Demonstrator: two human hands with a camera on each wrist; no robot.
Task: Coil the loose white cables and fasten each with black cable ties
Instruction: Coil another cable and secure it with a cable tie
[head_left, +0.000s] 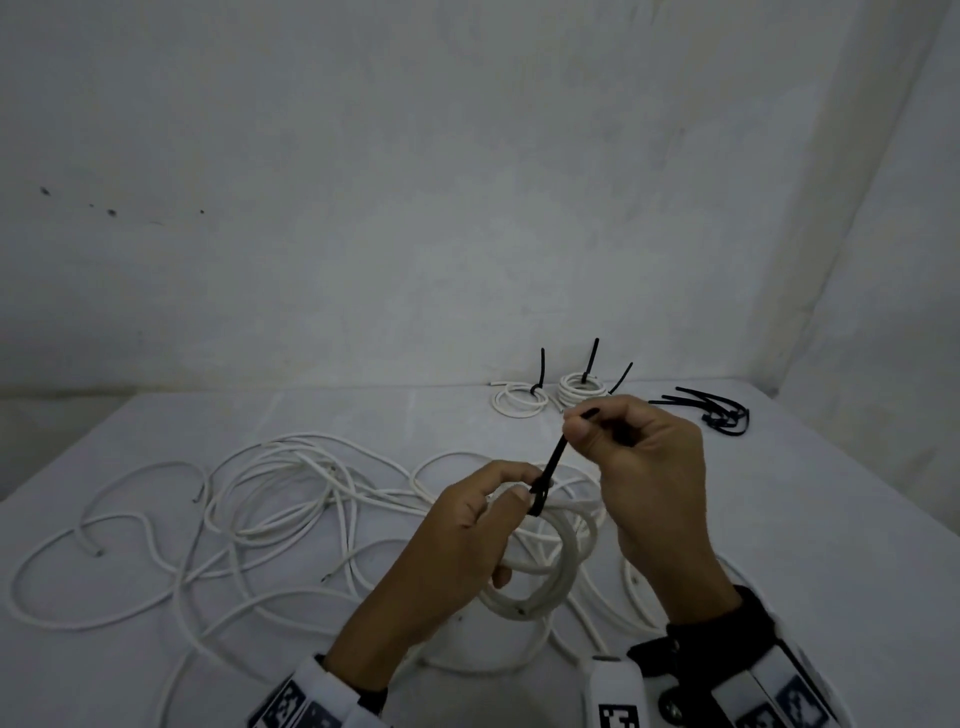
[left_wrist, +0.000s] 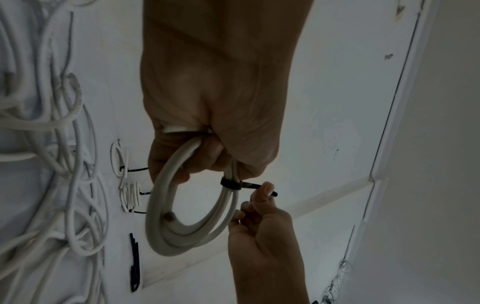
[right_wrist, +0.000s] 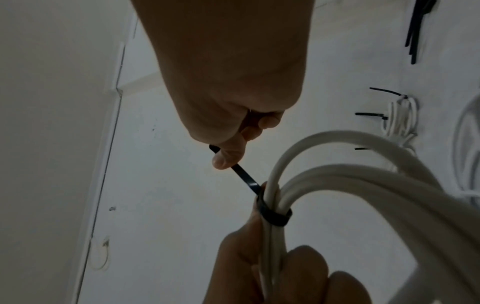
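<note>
White coil (head_left: 540, 577) clasped in left hand (head_left: 457, 540) grip — right hand (head_left: 644, 457) pinching black tie (head_left: 551, 465) tail.

Tie tail (head_left: 592, 414) hidden inside right hand (head_left: 644, 467)

We see the left hand (left_wrist: 207, 102) curled around a white cable coil (left_wrist: 166, 205), a black cable tie (left_wrist: 231, 183) looped round its strands. The right hand (left_wrist: 262, 232) pinches the tie's tail. Behind, two tied coils (left_wrist: 127, 183) lie on the surface (left_wrist: 182, 267).
</note>
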